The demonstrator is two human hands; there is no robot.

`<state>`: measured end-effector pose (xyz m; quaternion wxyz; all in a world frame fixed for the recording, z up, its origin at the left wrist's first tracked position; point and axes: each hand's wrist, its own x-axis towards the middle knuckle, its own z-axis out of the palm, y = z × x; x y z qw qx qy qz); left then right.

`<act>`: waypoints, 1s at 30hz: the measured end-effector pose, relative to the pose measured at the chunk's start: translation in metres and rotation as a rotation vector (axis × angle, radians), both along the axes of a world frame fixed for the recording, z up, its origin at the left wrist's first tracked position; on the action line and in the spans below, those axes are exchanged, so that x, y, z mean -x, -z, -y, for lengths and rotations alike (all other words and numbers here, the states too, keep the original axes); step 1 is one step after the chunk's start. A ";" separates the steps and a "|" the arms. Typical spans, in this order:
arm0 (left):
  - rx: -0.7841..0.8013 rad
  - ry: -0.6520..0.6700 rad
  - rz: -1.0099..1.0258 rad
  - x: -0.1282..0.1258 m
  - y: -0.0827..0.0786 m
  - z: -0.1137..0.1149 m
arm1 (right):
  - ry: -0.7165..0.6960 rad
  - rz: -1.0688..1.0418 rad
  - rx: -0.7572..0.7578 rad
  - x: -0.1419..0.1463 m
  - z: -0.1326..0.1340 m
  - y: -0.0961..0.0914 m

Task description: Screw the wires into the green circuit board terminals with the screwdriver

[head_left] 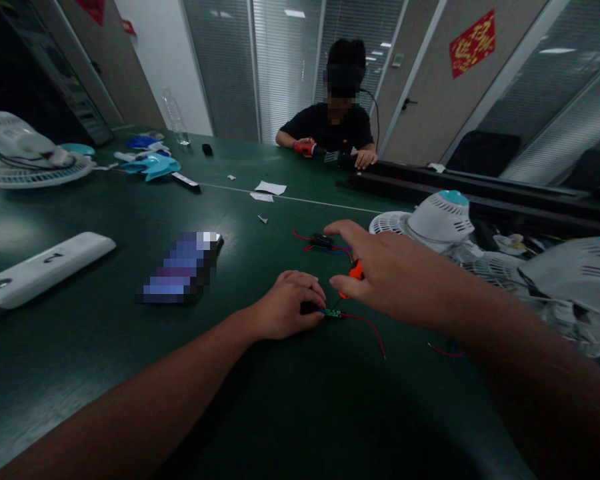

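Observation:
My left hand (293, 305) rests low over the table, its fingers closed on the left end of a small green circuit board (334, 313). A red wire (373, 326) trails from the board's other end. My right hand (383, 270) is just above and to the right, around an orange-handled screwdriver (356, 270) whose thin shaft slants down toward the board. Its thumb and index finger are spread; the other fingers are hidden behind the hand. Close to the index fingertip lies a black part (322, 240) with red and blue wires.
A phone (183, 268) and a white elongated casing (47, 269) lie to the left. White fan parts (440, 220) crowd the right side; another fan (35, 157) is far left. Across the green table (260, 413), a person (337, 127) holds a red power tool (305, 148).

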<state>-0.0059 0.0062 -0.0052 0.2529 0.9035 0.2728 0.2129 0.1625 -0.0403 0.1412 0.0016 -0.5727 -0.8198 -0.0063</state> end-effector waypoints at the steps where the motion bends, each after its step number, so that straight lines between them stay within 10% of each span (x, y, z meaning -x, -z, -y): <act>1: -0.001 -0.002 -0.005 0.000 0.000 0.000 | 0.018 0.021 -0.006 0.001 0.001 0.000; 30: 0.010 0.005 0.002 0.000 -0.002 0.000 | 0.028 0.035 -0.021 0.000 -0.003 -0.001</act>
